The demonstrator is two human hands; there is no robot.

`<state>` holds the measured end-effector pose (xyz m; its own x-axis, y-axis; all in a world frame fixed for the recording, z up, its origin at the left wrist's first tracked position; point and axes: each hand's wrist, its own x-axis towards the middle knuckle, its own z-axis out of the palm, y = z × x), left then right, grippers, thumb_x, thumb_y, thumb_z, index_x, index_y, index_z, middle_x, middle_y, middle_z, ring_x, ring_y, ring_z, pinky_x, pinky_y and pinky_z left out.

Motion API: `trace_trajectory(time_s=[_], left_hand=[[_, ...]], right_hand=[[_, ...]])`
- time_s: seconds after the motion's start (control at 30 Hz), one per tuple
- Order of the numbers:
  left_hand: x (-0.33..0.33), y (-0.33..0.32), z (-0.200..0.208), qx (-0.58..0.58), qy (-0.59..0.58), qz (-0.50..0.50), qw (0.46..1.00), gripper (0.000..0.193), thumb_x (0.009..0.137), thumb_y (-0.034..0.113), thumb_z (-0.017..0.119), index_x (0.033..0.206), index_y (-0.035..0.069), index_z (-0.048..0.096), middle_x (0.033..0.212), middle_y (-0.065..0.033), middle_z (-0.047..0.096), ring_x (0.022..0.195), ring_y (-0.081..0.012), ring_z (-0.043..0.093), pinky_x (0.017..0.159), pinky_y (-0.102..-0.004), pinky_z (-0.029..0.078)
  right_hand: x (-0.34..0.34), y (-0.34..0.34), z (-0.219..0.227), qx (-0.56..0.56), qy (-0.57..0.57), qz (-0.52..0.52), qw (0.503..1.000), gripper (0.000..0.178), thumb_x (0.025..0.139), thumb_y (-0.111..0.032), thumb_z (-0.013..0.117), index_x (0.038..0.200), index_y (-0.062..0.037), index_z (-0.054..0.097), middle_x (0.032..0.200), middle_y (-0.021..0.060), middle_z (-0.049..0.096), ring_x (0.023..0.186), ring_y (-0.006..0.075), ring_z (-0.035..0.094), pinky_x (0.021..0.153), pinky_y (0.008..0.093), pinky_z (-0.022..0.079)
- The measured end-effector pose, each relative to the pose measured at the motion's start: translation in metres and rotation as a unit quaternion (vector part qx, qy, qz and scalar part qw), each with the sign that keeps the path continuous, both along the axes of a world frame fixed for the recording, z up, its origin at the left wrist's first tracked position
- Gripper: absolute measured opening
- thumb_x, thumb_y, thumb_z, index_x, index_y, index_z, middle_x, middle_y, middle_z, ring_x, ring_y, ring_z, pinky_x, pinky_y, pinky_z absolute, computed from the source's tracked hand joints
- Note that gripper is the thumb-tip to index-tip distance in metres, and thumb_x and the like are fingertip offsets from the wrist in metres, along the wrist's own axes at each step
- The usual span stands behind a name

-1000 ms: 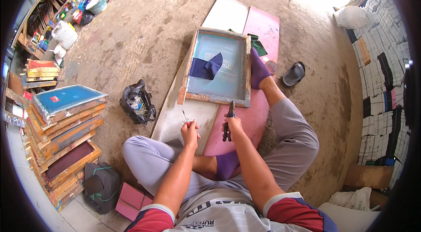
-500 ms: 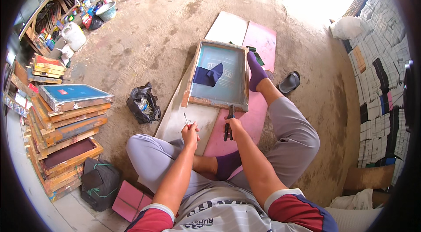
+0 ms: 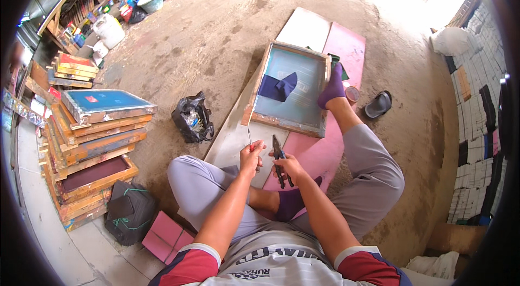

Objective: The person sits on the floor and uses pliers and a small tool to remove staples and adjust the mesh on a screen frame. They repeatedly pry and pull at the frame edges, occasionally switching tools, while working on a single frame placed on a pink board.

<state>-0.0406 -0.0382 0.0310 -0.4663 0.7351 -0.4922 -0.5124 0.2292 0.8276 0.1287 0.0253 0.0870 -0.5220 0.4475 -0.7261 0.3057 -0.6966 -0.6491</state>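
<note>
My left hand (image 3: pixel 251 157) is closed around a thin screwdriver (image 3: pixel 249 135) with a red handle, its shaft pointing up and away from me. Close beside it, my right hand (image 3: pixel 291 167) grips dark pliers (image 3: pixel 277 149) by their handles, jaws facing away. Just beyond both hands lies a wooden-framed printing screen (image 3: pixel 259 117) with blue-grey mesh. A folded dark blue cloth (image 3: pixel 277 87) rests on the mesh. My foot in a purple sock (image 3: pixel 333 90) is against the right side of the frame. Neither tool touches the frame.
White and pink boards (image 3: pixel 349 42) lie under the screen. To the left are a black plastic bag (image 3: pixel 193 118) and a tall stack of wooden frames (image 3: pixel 108 137). A dark sandal (image 3: pixel 378 104) sits right of my foot. White stacked bundles (image 3: pixel 479 118) line the right side.
My right hand has drawn the pliers back from the frame's near edge and toward my left hand. The pliers have tilted to the left. The whole view has shifted slightly.
</note>
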Motion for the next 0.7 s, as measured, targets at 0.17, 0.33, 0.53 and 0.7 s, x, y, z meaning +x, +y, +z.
trace_trajectory(time_s=[0.17,0.33,0.53,0.7], left_hand=[[-0.005,-0.010,-0.015,-0.018,0.034,0.043,0.998,0.032,0.100,0.031,0.074,0.116,0.003,0.071,0.097,-0.0064,0.074,0.044,-0.0070,0.048,0.039,-0.0242,0.037],[-0.005,-0.009,-0.018,-0.021,0.053,0.055,0.997,0.022,0.099,0.022,0.073,0.111,0.004,0.069,0.088,-0.0028,0.070,0.044,-0.0067,0.048,0.039,-0.0244,0.037],[-0.001,-0.003,-0.017,-0.028,0.074,0.090,0.993,0.018,0.103,0.019,0.068,0.105,0.002,0.067,0.088,-0.0076,0.069,0.043,-0.0069,0.047,0.037,-0.0254,0.036],[-0.013,-0.009,-0.024,-0.131,0.098,0.132,0.978,0.021,0.103,0.021,0.068,0.102,0.001,0.064,0.083,-0.0078,0.066,0.039,-0.0097,0.044,0.035,-0.0278,0.034]], right_hand=[[-0.019,-0.020,-0.004,-0.036,0.001,0.078,0.996,0.039,0.101,-0.019,0.062,0.140,-0.0180,0.062,0.082,0.0051,0.066,0.066,0.0172,0.066,0.055,0.0380,0.051],[-0.016,-0.011,-0.018,-0.052,0.005,0.104,0.993,0.040,0.101,-0.020,0.062,0.141,-0.0168,0.060,0.086,0.0060,0.068,0.068,0.0177,0.067,0.058,0.0390,0.053],[-0.009,-0.004,-0.028,-0.043,-0.018,0.113,0.992,0.037,0.103,-0.028,0.063,0.133,-0.0077,0.057,0.099,0.0101,0.071,0.082,0.0208,0.070,0.066,0.0411,0.056],[0.007,0.003,-0.036,0.029,-0.048,-0.011,0.998,0.033,0.103,-0.032,0.064,0.121,-0.0043,0.059,0.098,0.0097,0.069,0.086,0.0209,0.070,0.070,0.0411,0.056]])
